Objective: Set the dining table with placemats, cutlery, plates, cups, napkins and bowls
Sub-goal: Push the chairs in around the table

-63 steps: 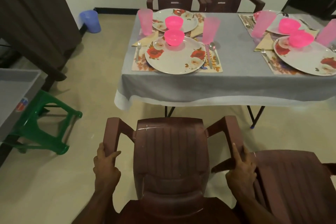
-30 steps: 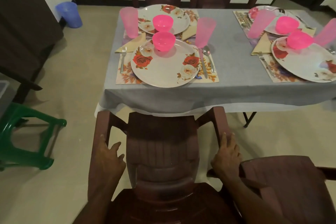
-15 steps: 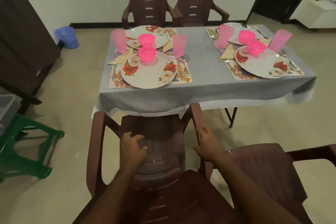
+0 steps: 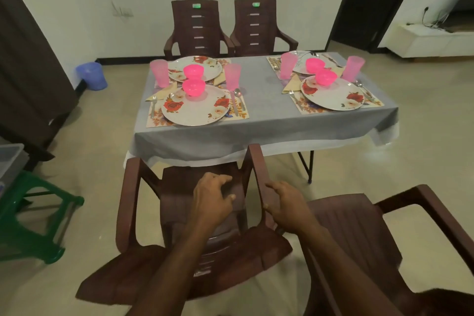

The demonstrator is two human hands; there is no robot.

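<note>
Brown chair (image 4: 179, 202) under both hands, right hand (image 4: 287, 206) on armrest, left hand (image 4: 211, 200) above seat

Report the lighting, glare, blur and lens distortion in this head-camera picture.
Head view: dim, warm indoor light; a faint glare patch on the floor by the table's right corner; wide-angle bending bows the door frame; the left hand, right hand and near chair look slightly soft, and the plates on the table are clearer.

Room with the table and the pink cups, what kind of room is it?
Most likely a dining room in a home. A table under a grey cloth is set with flowered plates, pink cups and bowls, and brown plastic chairs stand around it.
</note>
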